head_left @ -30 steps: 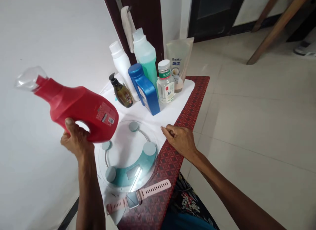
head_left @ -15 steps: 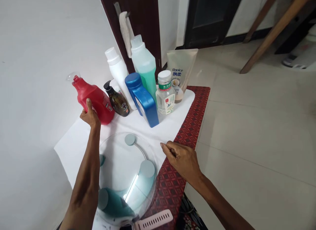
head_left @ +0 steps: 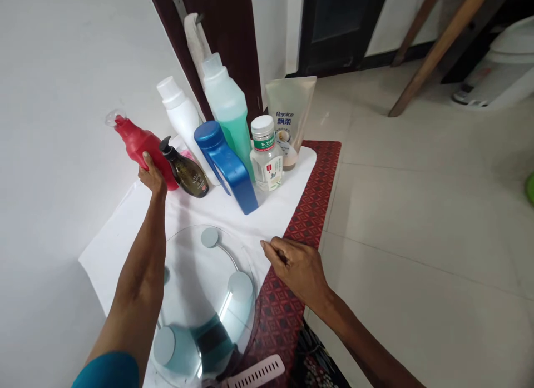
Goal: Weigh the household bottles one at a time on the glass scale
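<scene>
My left hand is closed around the handle side of a red plastic bottle with a clear cap. The thumb shows, while the other fingers are mostly hidden. Tilted in view, the red bottle stands at the left end of a row, partly behind a dark brown pump bottle. My right hand rests in a loose fist near the table's right edge, with nothing visible in its fingers. Between my forearms lies a round glass scale with grey discs.
Beyond the scale stand a white bottle, a blue bottle, a green liquid bottle, a clear jar and a Rejoice tube. White cloth covers part of a red patterned tabletop. A pinkish watch strap lies in front.
My left hand has pushed the red bottle back, closer to the wall and further behind the brown pump bottle. The view has shifted slightly. My right hand keeps its loose fist.
</scene>
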`<state>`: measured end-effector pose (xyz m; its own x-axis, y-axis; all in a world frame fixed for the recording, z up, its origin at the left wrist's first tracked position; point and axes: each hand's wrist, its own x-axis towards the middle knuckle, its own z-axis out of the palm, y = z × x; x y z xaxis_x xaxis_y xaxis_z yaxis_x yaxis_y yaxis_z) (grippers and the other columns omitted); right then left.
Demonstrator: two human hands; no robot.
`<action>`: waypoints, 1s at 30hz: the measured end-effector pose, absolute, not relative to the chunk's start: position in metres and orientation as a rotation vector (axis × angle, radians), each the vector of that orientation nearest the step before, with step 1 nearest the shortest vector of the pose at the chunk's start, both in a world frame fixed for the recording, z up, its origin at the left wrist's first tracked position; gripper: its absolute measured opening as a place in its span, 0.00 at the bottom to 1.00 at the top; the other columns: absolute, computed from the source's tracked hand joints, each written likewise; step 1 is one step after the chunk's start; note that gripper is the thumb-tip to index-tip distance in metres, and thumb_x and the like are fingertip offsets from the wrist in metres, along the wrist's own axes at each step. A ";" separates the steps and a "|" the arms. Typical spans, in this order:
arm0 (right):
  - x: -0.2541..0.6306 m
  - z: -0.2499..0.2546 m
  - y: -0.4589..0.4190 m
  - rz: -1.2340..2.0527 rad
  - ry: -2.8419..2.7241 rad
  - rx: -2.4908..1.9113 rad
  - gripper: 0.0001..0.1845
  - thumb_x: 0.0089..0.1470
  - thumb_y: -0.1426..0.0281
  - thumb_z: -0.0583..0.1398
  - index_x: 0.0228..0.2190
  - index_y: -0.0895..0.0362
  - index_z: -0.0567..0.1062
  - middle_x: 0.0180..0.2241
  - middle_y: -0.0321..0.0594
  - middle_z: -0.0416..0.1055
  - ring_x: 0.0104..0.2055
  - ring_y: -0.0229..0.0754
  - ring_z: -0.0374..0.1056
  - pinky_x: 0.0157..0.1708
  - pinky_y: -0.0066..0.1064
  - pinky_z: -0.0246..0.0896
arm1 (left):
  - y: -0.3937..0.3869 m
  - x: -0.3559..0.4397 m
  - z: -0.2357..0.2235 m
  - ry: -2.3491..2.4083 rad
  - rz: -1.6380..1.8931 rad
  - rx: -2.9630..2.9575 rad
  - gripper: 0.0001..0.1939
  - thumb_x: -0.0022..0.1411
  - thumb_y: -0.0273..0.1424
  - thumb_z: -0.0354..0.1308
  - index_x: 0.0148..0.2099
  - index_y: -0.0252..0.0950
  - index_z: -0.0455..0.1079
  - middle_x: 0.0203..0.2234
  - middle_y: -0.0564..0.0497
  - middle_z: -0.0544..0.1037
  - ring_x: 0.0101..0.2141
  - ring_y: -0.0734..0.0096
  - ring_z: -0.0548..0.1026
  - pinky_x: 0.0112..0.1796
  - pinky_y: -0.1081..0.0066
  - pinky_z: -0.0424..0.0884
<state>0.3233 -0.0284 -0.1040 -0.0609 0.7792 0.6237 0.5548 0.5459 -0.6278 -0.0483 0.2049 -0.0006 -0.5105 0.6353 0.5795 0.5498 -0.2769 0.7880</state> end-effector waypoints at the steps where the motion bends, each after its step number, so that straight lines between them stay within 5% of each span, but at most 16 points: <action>1: 0.323 -0.104 -0.028 0.270 -1.730 -1.117 0.26 0.72 0.68 0.60 0.20 0.54 0.66 0.16 0.28 0.64 0.17 0.31 0.57 0.24 0.27 0.49 | 0.200 -0.047 0.004 1.905 1.939 1.461 0.31 0.75 0.66 0.43 0.37 0.43 0.51 0.27 0.55 0.61 0.37 0.68 0.72 0.43 0.58 0.70; 7: 0.323 -0.105 -0.028 0.293 -1.743 -1.131 0.25 0.71 0.67 0.59 0.20 0.54 0.67 0.16 0.30 0.66 0.18 0.32 0.58 0.25 0.28 0.48 | 0.114 0.028 0.024 1.872 2.441 1.514 0.34 0.69 0.68 0.53 0.51 0.42 0.57 0.49 0.41 0.69 0.57 0.47 0.73 0.59 0.46 0.70; 10: 0.322 -0.106 -0.028 0.320 -1.743 -1.159 0.25 0.71 0.65 0.59 0.20 0.54 0.68 0.16 0.31 0.65 0.18 0.33 0.58 0.25 0.29 0.46 | 0.065 0.105 0.013 1.588 2.166 1.983 0.36 0.66 0.64 0.62 0.62 0.45 0.60 0.53 0.41 0.70 0.56 0.48 0.74 0.59 0.45 0.72; 13: 0.322 -0.106 -0.028 0.375 -1.749 -1.202 0.26 0.70 0.64 0.58 0.19 0.54 0.68 0.15 0.32 0.65 0.18 0.34 0.58 0.26 0.30 0.46 | 0.052 0.171 -0.004 1.569 1.828 1.986 0.49 0.61 0.57 0.73 0.72 0.45 0.53 0.66 0.35 0.64 0.67 0.43 0.68 0.68 0.43 0.66; 18: 0.322 -0.105 -0.027 0.453 -1.759 -1.246 0.25 0.68 0.62 0.58 0.18 0.53 0.68 0.16 0.34 0.65 0.20 0.36 0.60 0.27 0.31 0.46 | 0.086 0.200 -0.013 1.832 1.864 1.834 0.60 0.53 0.42 0.81 0.76 0.40 0.49 0.74 0.28 0.56 0.76 0.34 0.53 0.74 0.39 0.52; 22: 0.321 -0.104 -0.027 0.480 -1.767 -1.260 0.25 0.68 0.60 0.57 0.19 0.53 0.69 0.16 0.35 0.67 0.20 0.37 0.60 0.28 0.32 0.46 | 0.087 0.180 -0.004 1.888 1.863 1.730 0.50 0.52 0.30 0.77 0.73 0.38 0.58 0.70 0.30 0.65 0.72 0.41 0.64 0.72 0.46 0.59; 26: 0.321 -0.102 -0.026 0.507 -1.791 -1.292 0.25 0.69 0.59 0.57 0.20 0.53 0.70 0.18 0.36 0.69 0.22 0.38 0.62 0.30 0.33 0.46 | 0.067 0.157 0.006 2.031 1.702 1.448 0.27 0.54 0.34 0.73 0.54 0.39 0.71 0.47 0.43 0.80 0.51 0.48 0.80 0.59 0.49 0.73; 30: 0.321 -0.100 -0.027 0.526 -1.801 -1.332 0.25 0.68 0.58 0.57 0.20 0.53 0.71 0.18 0.36 0.69 0.23 0.39 0.62 0.30 0.33 0.45 | 0.054 0.146 0.011 1.961 1.728 1.362 0.16 0.52 0.34 0.72 0.42 0.37 0.72 0.32 0.51 0.76 0.36 0.59 0.78 0.46 0.58 0.76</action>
<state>0.3207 -0.0267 -0.1001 -0.1088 0.9254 0.3629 0.5851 0.3548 -0.7292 0.1458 0.0535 0.0107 -0.5583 0.7223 0.4082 0.4956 -0.1043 0.8623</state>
